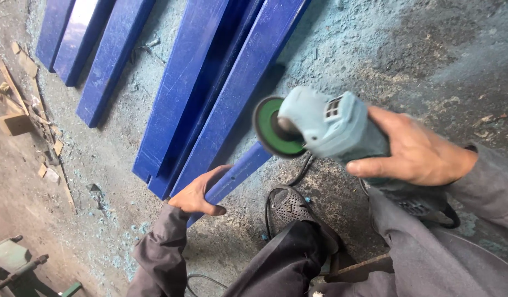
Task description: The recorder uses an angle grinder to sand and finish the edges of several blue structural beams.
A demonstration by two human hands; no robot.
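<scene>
Grinder (325, 124) partly hides blue bar (235, 175) gripped by left hand (198, 193).

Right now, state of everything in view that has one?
Left hand: gripping the end of a blue bar.
Right hand: wrapped around the grinder body.
Grinder: held off the bar, disc facing the bars; spinning or not, cannot tell.
Other blue bars: lying flat on the floor.
Floor: coated in blue dust.
Cable: trailing loose on the floor.
</scene>
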